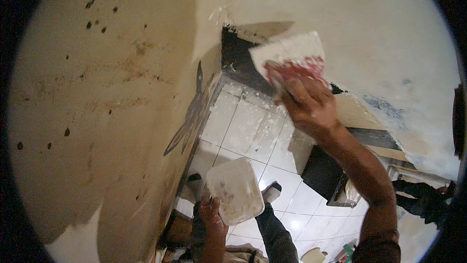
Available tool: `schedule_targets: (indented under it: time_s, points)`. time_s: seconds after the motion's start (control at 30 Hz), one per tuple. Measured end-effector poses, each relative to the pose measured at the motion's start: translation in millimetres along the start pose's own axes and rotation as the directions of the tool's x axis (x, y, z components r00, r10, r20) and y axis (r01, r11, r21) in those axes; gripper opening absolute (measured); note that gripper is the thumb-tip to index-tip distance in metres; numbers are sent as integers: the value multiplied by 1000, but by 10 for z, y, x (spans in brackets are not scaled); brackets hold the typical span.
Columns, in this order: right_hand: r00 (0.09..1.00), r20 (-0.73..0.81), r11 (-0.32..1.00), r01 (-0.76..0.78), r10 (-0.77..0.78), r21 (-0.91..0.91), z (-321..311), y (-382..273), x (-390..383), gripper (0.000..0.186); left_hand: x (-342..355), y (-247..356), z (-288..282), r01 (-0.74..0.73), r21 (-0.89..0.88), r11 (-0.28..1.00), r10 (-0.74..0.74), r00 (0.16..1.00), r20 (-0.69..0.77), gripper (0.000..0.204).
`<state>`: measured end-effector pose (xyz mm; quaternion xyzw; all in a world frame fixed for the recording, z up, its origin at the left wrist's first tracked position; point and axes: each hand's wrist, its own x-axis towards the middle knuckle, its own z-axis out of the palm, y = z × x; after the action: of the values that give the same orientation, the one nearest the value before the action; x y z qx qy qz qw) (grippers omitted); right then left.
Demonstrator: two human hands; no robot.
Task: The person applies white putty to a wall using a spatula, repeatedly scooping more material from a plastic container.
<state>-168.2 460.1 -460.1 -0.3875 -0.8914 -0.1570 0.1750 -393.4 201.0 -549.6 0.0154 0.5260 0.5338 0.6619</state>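
My right hand (311, 105) is closed around a wide putty scraper (292, 51), whose pale blade is smeared with white and whose grip side is red and flaking. It is raised beside the pale far wall (350, 15), near a black band (243, 58) low in the corner; whether the blade touches the wall I cannot tell. Lower down, my left hand (211, 213) grips the edge of a whitish rectangular plastic tub (234, 190). Pale residue coats the tub, and its contents are hard to make out.
A stained beige wall (121, 92) with dark spots runs along the left. White splatter marks the tiled floor (255, 131). At right stands a black box-like object (323, 168); beyond it, a person in dark clothes (421, 197). A pale dish-like object (314, 255) lies at the bottom.
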Motion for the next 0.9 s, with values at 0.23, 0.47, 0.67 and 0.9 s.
schedule_targets:
  time_s: [0.23, 0.47, 0.67, 0.9]
  points:
    - [814, -579, 956, -129, -50, -264, 3, 141, 1051, 17, 15, -17, -88, -2, 4, 1000, 2, 999, -39, 66]
    - [847, -465, 920, -363, 259, -148, 689, 142, 1014, 14, 48, -10, -19, -43, 1, 999, 43, 999, 16, 60]
    - [909, -395, 926, -254, 131, -278, 1606, 23, 10, 17, 48, -183, -116, -35, 2, 999, 35, 995, -92, 63]
    - [903, -333, 943, -318, 272, -93, 863, 75, 509, 23, 131, -443, -668, -48, -72, 996, 37, 990, -139, 69]
